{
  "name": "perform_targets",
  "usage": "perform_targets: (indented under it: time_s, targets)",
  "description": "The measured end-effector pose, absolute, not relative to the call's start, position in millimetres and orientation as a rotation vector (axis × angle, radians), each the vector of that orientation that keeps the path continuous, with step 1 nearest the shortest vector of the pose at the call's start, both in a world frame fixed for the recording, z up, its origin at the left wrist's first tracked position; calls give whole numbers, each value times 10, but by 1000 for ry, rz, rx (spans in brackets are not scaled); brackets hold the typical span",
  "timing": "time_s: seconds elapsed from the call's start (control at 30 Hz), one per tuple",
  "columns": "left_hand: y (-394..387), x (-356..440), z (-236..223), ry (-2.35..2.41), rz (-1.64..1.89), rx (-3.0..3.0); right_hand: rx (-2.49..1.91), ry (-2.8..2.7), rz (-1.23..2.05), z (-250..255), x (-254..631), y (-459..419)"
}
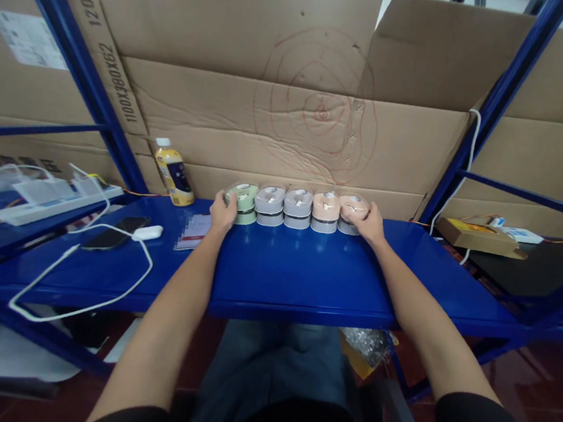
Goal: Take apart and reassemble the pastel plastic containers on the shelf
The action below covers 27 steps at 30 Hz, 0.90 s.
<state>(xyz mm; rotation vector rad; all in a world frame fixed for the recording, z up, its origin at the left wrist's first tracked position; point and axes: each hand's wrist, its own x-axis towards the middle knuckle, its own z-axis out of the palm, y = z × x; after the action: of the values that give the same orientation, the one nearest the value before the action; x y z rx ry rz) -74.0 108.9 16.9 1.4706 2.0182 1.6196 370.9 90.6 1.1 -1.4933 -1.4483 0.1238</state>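
Several small rounded containers with clear lids stand side by side in a row at the back of the blue shelf. At the left end is a green container, with my left hand closed round its outer side. Two grey-lilac ones, a left grey container and a right grey container, sit in the middle. A peach container follows, then the end peach container, whose outer side my right hand grips. Their bases look grey-white, except the green one's.
A yellow bottle with a white cap stands at the back left. Near it lie a card, a black phone, a white cable and a power strip. Cardboard backs the shelf; an open carton lies right.
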Motion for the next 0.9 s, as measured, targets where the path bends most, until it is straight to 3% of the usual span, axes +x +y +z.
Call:
perform_targets:
  time_s: [0.2,0.77,0.9]
  targets:
    - [1100,-727,138,2010,1601,1488,-1666,-1451,-57,91,3464,789]
    - [1088,-770,139,2002,1540,1390,-1566,-1112,63,369,3627,714]
    - [1001,-685,232,2022,1675,1450,-1407,-1134,90,518,3612,638]
